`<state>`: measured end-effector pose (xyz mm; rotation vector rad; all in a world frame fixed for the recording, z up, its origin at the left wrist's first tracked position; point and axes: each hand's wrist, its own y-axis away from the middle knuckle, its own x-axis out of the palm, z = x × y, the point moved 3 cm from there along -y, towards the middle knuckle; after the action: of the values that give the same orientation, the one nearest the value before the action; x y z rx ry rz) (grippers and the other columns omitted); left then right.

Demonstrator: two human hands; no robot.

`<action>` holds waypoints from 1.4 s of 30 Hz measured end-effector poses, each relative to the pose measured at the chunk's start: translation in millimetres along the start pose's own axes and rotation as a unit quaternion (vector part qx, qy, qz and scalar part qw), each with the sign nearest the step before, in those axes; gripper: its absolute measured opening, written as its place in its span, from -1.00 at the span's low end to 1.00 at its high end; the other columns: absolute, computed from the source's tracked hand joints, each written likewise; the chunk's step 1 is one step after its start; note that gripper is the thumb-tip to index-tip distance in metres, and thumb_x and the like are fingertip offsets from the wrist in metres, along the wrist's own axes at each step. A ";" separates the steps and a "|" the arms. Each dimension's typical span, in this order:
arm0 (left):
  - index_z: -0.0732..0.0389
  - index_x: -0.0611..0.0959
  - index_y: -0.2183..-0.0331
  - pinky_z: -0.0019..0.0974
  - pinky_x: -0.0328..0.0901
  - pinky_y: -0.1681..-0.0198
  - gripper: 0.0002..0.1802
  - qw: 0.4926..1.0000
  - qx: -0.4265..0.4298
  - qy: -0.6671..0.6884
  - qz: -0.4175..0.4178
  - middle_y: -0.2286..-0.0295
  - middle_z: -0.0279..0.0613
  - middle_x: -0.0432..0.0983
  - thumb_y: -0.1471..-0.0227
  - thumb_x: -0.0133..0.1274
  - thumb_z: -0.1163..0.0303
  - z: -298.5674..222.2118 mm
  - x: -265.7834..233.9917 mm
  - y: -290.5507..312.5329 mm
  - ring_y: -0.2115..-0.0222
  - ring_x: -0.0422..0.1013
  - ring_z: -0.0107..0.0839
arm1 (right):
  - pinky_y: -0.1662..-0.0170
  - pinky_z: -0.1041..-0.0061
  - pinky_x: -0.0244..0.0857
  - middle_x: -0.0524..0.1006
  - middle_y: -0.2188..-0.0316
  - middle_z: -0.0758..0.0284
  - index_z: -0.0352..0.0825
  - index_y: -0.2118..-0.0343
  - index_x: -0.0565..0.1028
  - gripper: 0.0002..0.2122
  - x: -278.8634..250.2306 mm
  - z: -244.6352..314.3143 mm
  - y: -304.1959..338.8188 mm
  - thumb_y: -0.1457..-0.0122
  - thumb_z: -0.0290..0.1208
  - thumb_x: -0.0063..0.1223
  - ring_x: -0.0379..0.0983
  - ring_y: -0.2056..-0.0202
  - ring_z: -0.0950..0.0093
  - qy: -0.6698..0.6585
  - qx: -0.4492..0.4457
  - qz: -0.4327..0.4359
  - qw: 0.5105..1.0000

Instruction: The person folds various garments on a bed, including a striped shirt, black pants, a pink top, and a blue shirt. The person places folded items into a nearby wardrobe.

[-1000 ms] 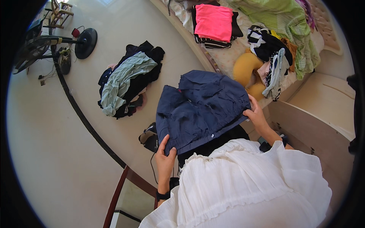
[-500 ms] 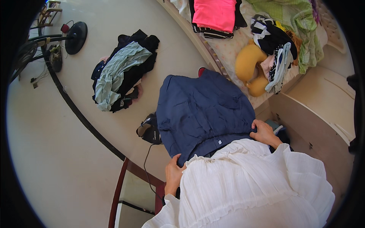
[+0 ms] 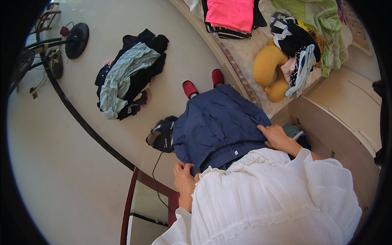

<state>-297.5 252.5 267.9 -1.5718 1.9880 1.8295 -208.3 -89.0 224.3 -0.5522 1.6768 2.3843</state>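
A navy blue garment [image 3: 220, 118] lies spread over my lap, with a gathered band and a small white tag along its near edge. I cannot tell whether it is a top or a bottom. My left hand [image 3: 185, 179] pinches its near left corner between thumb and curled fingers. At the right edge, my right hand [image 3: 278, 138] is closed on the cloth, thumb on top and the other fingers partly hidden beneath. Beyond the far edge of the garment show my red slippers [image 3: 189, 88].
On the floor at left lies a clothes pile [image 3: 128, 77], beside a black cap [image 3: 163, 134]. A bed [image 3: 245, 57] at upper right bears a pink folded garment [image 3: 230, 15], a yellow neck pillow [image 3: 267, 65] and loose clothes. An open drawer [image 3: 339, 134] stands at right; a fan base [image 3: 77, 41] at far left.
The garment's far edge has drawn nearer to me, uncovering both red slippers. My right hand has shifted left and slightly up along the cloth; my left hand has moved slightly left.
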 end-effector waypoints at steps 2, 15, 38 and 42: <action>0.18 0.54 0.42 -0.12 0.29 0.30 -0.70 1.000 -0.009 0.004 -0.021 0.33 -0.07 0.29 0.34 0.21 0.40 -3.1 -1.8 -5.2 0.27 0.31 -0.07 | 0.33 0.31 0.25 0.44 0.45 0.16 -0.31 0.26 0.41 -0.64 -8.3 5.8 -2.3 0.25 -0.50 0.09 0.41 0.36 0.20 0.012 0.008 -0.038 0.999; 0.16 0.46 0.47 -0.12 0.26 0.49 -0.83 0.978 0.003 -0.016 -0.209 0.56 -0.05 0.46 0.24 0.08 0.46 19.9 -39.9 -36.7 0.50 0.41 0.01 | 0.31 0.27 0.29 0.43 0.46 0.19 -0.31 0.27 0.47 -0.64 -92.4 37.7 -15.9 0.26 -0.61 -0.06 0.40 0.35 0.15 -0.093 -0.051 -0.335 0.936; 0.08 0.54 0.16 -0.11 0.33 0.31 -0.49 0.996 0.005 -0.027 -0.086 0.42 0.05 0.53 0.30 -0.06 0.54 45.0 -35.5 -3.9 0.40 0.46 0.03 | 0.10 0.32 0.23 0.37 0.14 0.26 -0.24 0.12 0.45 -0.53 -57.3 54.5 36.7 0.23 -0.60 0.07 0.28 0.08 0.26 0.003 -0.088 -0.233 0.968; 0.12 0.51 0.11 -0.15 0.34 0.35 -0.50 0.995 -0.046 0.077 -0.046 0.49 0.05 0.54 0.21 -0.10 0.55 46.1 -35.7 -2.1 0.47 0.49 -0.05 | 0.04 0.33 0.21 0.40 0.10 0.27 -0.24 0.11 0.45 -0.57 -40.2 55.7 43.8 0.16 -0.53 0.10 0.27 0.04 0.27 -0.032 -0.148 -0.147 0.977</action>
<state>-305.2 310.1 273.2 -1.8511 1.8783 1.8409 -197.9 -49.5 294.8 -0.7059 1.1275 2.4081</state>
